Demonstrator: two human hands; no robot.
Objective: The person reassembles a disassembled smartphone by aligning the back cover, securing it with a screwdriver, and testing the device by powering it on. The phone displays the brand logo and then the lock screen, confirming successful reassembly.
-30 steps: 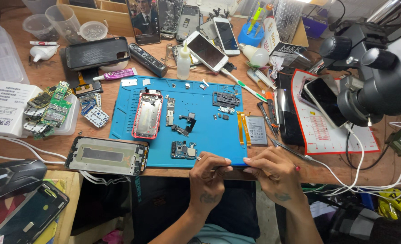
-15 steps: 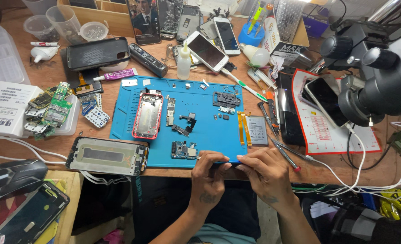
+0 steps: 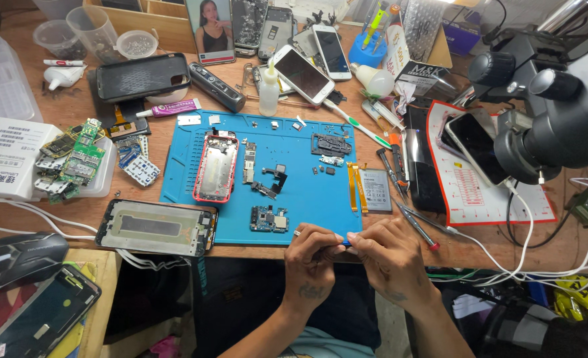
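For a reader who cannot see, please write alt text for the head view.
Two bare hands, left hand and right hand, meet over a small blue-tipped tool at the near edge of a blue rubber repair mat, which holds a red opened phone shell and small circuit boards.

At the counter (image 3: 75, 109) edge, the left hand (image 3: 312, 262) and right hand (image 3: 388, 255) pinch a small blue tool (image 3: 344, 243) between them, just below the blue mat (image 3: 294, 199).

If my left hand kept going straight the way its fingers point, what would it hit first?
Probably the small circuit board on the blue mat, just beyond the left hand; depth is hard to judge, and the exact pointing direction is uncertain.
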